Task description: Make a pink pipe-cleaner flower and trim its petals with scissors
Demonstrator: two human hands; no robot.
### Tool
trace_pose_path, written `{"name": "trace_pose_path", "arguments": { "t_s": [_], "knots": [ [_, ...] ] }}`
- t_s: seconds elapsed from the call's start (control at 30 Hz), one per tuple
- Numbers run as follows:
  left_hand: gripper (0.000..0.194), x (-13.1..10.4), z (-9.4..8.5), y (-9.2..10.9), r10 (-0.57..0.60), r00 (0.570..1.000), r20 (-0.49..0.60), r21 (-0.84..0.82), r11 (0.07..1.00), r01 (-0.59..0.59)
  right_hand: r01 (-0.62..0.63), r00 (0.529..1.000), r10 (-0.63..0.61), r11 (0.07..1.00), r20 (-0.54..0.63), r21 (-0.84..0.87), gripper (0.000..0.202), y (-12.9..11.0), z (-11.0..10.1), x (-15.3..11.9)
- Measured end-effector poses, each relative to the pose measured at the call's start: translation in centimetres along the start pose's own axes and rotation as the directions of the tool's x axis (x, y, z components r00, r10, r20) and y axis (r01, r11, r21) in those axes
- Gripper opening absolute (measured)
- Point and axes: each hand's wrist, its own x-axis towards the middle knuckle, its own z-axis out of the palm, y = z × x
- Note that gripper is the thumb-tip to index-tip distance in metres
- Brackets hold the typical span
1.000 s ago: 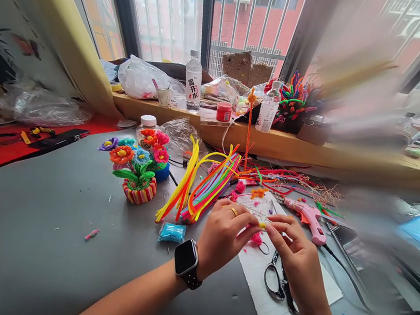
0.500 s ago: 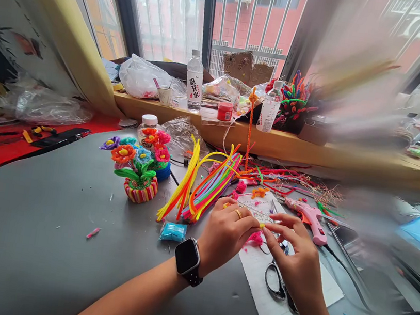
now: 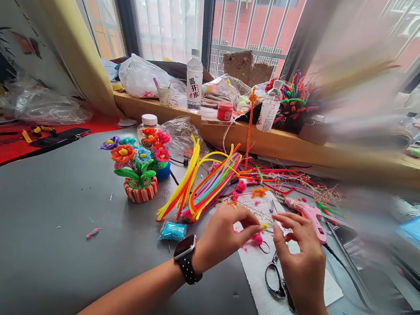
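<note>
My left hand point(image 3: 229, 236), with a black watch point(image 3: 188, 259) on its wrist, pinches a small curled yellow pipe cleaner piece point(image 3: 264, 227) between thumb and fingertips. Just to the right, my right hand point(image 3: 301, 254) has its fingers bent and spread apart, with nothing visible between them. Below the hands lies a white paper sheet point(image 3: 259, 295) with black-handled scissors point(image 3: 274, 284) on it, partly hidden by my right hand. Pink fluffy bits point(image 3: 257, 238) lie beneath the yellow piece.
A bundle of coloured pipe cleaners point(image 3: 211, 189) lies left of the hands, behind a small blue packet point(image 3: 173, 231). Farther left stands a pot of pipe cleaner flowers point(image 3: 140, 189). A pink glue gun point(image 3: 313, 219) lies right; water bottles point(image 3: 194, 82) line the sill.
My right hand has come away from the yellow piece, its fingers spreading. My left hand has turned at the wrist, still pinching it. At the far left edge, a blurred bit of skin has appeared.
</note>
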Motion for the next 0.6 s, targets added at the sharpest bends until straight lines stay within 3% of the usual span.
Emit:
{"name": "trace_pose_path", "arguments": {
  "t_s": [0.27, 0.43, 0.6],
  "knots": [
    [0.016, 0.15, -0.26, -0.06, -0.085, 0.995, 0.051, -0.130, 0.987, 0.091, -0.126, 0.979, 0.095, 0.978, 0.179, 0.167, 0.014, -0.31, -0.55, 0.33],
    [0.016, 0.16, -0.13, -0.25, -0.117, 0.992, 0.046, -0.157, 0.980, 0.123, -0.142, 0.976, 0.110, 0.976, 0.189, 0.167, 0.014, -0.14, -0.41, 0.21],
    [0.014, 0.08, 0.01, -0.26, -0.103, 0.994, 0.040, -0.096, 0.990, 0.107, -0.069, 0.984, 0.052, 0.993, 0.168, 0.098, 0.013, -0.04, -0.31, 0.20]
  ]
}}
